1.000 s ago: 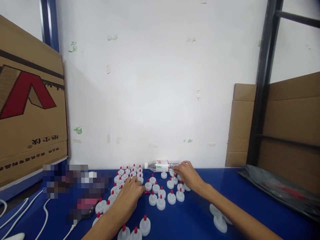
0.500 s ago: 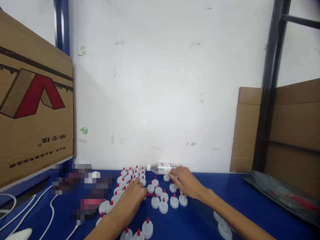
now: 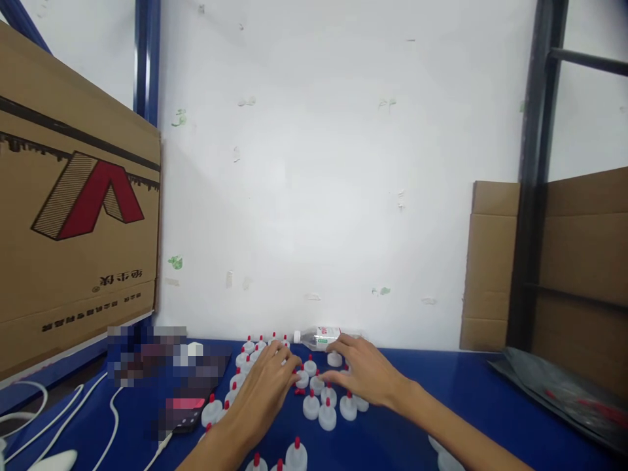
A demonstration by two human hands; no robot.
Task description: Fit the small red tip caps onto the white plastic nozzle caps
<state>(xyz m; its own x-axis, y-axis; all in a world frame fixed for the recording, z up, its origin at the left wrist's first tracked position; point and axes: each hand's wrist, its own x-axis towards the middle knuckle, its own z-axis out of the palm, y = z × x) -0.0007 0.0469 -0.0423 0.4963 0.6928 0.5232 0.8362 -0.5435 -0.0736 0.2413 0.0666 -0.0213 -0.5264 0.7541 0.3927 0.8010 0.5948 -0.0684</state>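
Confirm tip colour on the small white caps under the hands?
Red tips on the small white plastic caps, clearest in the head view.

We get bright, even light on the white wall (image 3: 324, 196), strongest at its middle and fading toward the corners. The cardboard box (image 3: 73, 229) throws a soft shadow onto the wall beside it. The blue table (image 3: 471, 399) sits dimmer, with no hard glare. Wide-lens bending bows the dark post (image 3: 532, 170) at the edge. A pixelated patch (image 3: 161, 360) blocks detail, and the small caps (image 3: 318, 409) look soft.
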